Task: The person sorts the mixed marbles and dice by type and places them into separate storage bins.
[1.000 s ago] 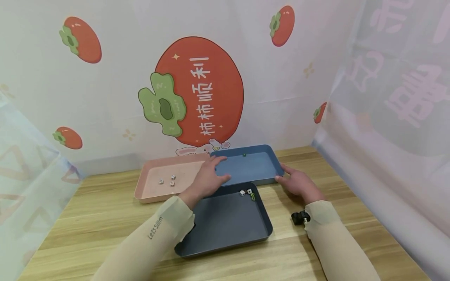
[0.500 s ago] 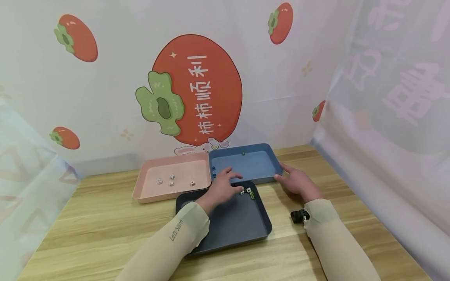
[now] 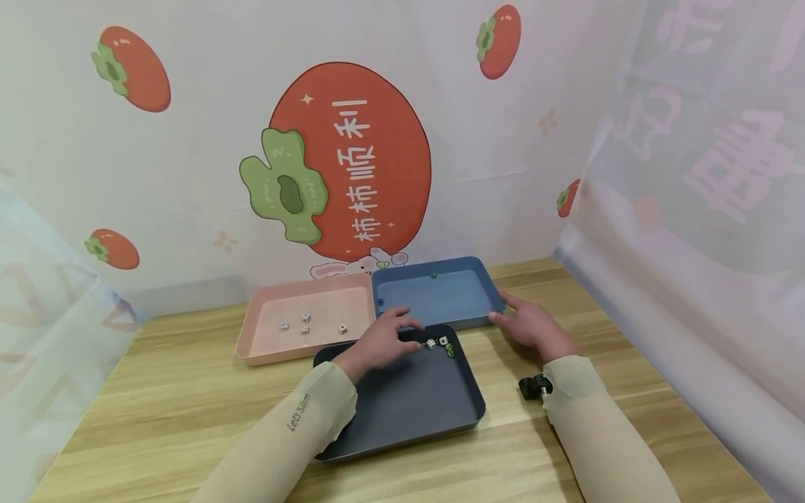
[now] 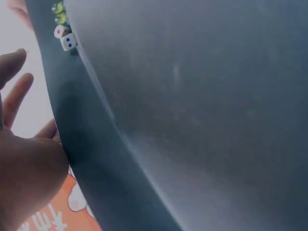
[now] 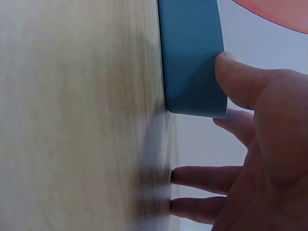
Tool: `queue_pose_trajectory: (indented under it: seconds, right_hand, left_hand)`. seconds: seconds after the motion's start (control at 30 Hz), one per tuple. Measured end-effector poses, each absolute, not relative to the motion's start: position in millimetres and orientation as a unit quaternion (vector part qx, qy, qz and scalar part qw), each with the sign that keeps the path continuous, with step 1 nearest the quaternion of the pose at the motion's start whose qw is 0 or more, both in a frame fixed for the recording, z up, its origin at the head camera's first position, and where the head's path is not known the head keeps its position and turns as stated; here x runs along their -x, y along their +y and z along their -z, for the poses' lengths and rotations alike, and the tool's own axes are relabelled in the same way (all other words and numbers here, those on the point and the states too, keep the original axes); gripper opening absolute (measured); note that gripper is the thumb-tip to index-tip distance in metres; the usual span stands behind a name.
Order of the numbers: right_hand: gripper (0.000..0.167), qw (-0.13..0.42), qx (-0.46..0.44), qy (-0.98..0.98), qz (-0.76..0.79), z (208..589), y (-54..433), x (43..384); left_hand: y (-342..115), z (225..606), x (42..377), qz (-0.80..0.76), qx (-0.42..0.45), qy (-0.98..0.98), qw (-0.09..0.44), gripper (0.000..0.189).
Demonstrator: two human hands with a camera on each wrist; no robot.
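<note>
your left hand (image 3: 380, 342) hangs over the far edge of the dark tray (image 3: 415, 405), thumb and fingers spread and slightly bent, with no object visible in its grasp. for a reach from here, the relation that counts, i'd judge, is this: 2 white dice (image 3: 430, 344) lie just to the right of your thumb tip, in the tray's far right corner, so the gap to close runs sideways along the far wall, not toward you. (height is harder: you cannot tell from these views how far the thumb stands above the tray floor.) a cube gives you no long axis to line up with, but the tray's runs left to right, its right end angled slightly away from you. just past the dice and a little nearer you sit 2 yellow-green marbles (image 3: 449, 350); they crowd the dice, so a loose pinch could send 1 rolling.

your right hand (image 3: 528, 327) holds the near right corner of the blue tray (image 3: 453, 300), thumb on the near wall and forefinger at the end wall. it is farther from the dice, with tray wall and table (image 3: 189, 391) between, so the left is your nearer hand.

farther out, the blue tray carries 1 green marble (image 3: 434, 275) and at least 1 blue marble (image 3: 380, 302); the pink tray (image 3: 327, 307), at its left end, holds 4 dice (image 3: 306, 317).
</note>
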State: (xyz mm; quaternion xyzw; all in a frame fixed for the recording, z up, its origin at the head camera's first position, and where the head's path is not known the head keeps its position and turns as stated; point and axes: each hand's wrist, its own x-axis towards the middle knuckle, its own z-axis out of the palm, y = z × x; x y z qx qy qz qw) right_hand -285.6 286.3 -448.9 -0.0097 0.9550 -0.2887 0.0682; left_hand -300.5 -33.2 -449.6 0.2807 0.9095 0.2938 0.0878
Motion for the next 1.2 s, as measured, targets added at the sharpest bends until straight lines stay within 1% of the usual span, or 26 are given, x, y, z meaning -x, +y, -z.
queue_pose_trajectory:
  seconds: [0.17, 0.33, 0.57, 0.97, 1.2]
  right_hand:
    - [0.074, 0.067, 0.012, 0.957, 0.282, 449, 286, 287]
    - [0.075, 0.069, 0.011, 0.957, 0.283, 449, 285, 286]
    - [0.075, 0.071, 0.007, 0.955, 0.286, 449, 285, 285]
    - [0.074, 0.069, 0.006, 0.955, 0.289, 449, 286, 286]
    - [0.074, 0.068, 0.004, 0.955, 0.288, 450, 285, 287]
  left_hand:
    - [-23, 448, 297, -0.216, -0.316, 0.919, 0.093, 0.035]
    - [-15, 449, 294, -0.165, -0.311, 0.931, 0.096, 0.039]
    - [-15, 451, 295, -0.148, -0.305, 0.935, 0.101, 0.040]
    - [-14, 459, 300, -0.139, -0.311, 0.936, 0.090, 0.010]
    - [-16, 460, 299, -0.138, -0.315, 0.935, 0.086, 0.011]
